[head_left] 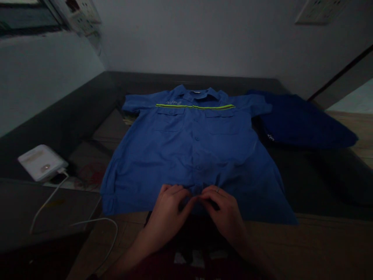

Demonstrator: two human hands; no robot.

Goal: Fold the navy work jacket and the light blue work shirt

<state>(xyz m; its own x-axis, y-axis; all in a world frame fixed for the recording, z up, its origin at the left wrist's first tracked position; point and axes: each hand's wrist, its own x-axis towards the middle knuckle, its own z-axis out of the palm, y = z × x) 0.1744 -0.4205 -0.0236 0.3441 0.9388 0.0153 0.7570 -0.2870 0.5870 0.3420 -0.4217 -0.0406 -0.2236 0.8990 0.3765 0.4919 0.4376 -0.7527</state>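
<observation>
White box (43,162): at the far left on the tabletop (314,182), well apart from the hands, with a white cable (115,233) plugged into it; the cable loops down toward the near edge.
Blue shirt (157,155): laid face up and spread out, sleeves out to both sides, collar (180,91) away from the person, hem at the near edge of the tabletop.
Left hand (171,206): its grip is pinched almost closed, thumb against fingers, on the shirt's front edge near the hem.
Buttons (199,168): down the middle; the front lies together above the hands, so that stretch looks done, while the collar stands open. The bottom part, between the fingertips, seems unfinished, though the fingers hide the detail.
Right hand (223,208): its grip is likewise nearly closed on the same edge, fingertips meeting the other hand's; most of the shirt lies just beyond both grips.
Dark blue garment (303,122): heaped at the right, beside the shirt's sleeve, untouched.
</observation>
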